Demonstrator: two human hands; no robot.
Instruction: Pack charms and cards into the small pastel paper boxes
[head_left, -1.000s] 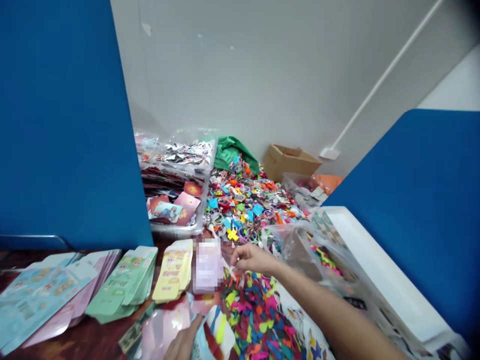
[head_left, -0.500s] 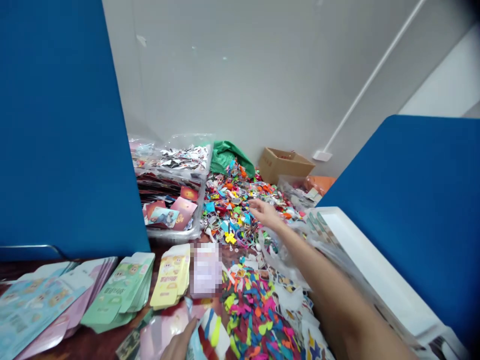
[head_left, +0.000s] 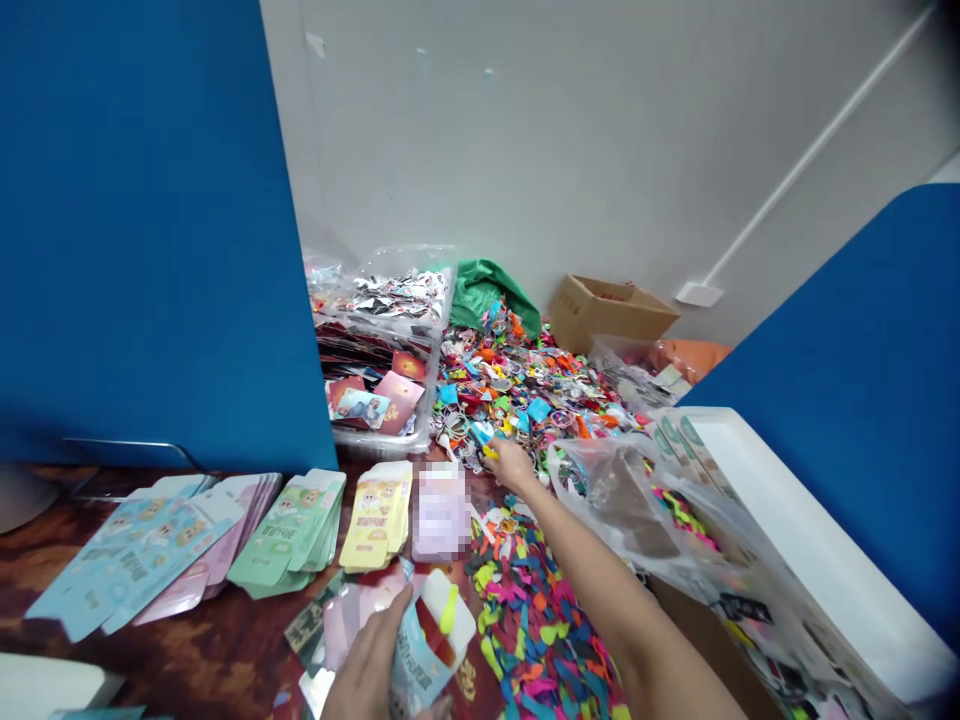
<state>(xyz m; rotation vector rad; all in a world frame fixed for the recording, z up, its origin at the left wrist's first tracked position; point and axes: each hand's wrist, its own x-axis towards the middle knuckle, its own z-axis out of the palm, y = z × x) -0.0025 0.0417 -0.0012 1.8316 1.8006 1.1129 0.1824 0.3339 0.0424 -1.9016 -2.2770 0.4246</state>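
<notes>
My left hand is closed around a light-blue printed paper packet at the bottom middle. The packet's mouth gapes; a yellow-green strip and a dark red piece show in it. My right hand reaches to the near edge of a heap of small mixed trinkets. Its fingers are closed at a small yellow trinket, partly hidden by them. Beneath my right forearm spreads a pile of bright flat pieces, which look like uninflated balloons. Pink cards lie beside my left hand.
Blue, green, yellow and lilac packets stand in a row. Clear bins of cards are behind. A cardboard box and green sack lie at the back; a white tray and blue partitions flank.
My right hand has come down and nearer from over the trinket heap to the yellow trinket at its front edge. The blue packet shows more fully in my left hand. The view has shifted.
</notes>
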